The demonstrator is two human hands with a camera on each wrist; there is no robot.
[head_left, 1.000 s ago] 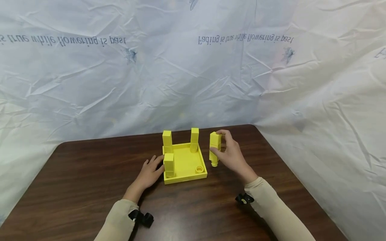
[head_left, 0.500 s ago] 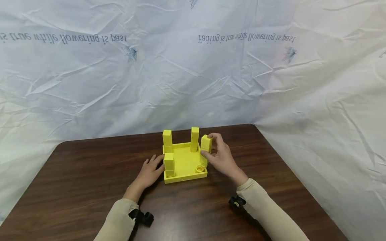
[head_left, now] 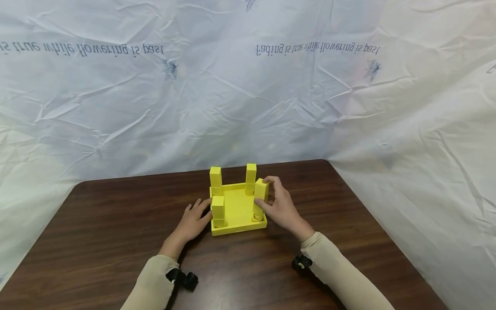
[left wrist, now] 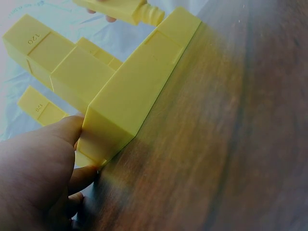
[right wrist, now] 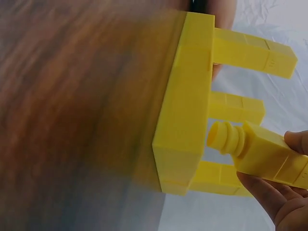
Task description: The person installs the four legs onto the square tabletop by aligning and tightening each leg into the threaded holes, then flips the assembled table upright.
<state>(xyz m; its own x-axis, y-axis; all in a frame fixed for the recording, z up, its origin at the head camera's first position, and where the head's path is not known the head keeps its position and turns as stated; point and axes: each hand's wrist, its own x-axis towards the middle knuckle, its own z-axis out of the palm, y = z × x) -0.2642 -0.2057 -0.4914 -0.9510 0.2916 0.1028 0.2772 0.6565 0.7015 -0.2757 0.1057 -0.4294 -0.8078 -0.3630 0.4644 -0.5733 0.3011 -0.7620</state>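
Note:
A yellow square tray-like base (head_left: 236, 209) lies on the dark wooden table (head_left: 97, 241) with three yellow legs standing upright in its corners. My right hand (head_left: 276, 202) grips a fourth yellow leg (head_left: 260, 193) and holds it over the near right corner socket; its threaded end (right wrist: 226, 137) sits just off the base (right wrist: 185, 106). My left hand (head_left: 193, 219) rests with straight fingers against the base's left side (left wrist: 130, 91), beside the near left leg (head_left: 217, 210).
A crinkled white sheet with printed text (head_left: 315, 48) hangs behind the table and down its right side. Bare table surface stretches to the left and in front of the base.
My right hand has carried the fourth leg leftwards from beside the base to over its near right corner and lowered it. The left hand has stayed put.

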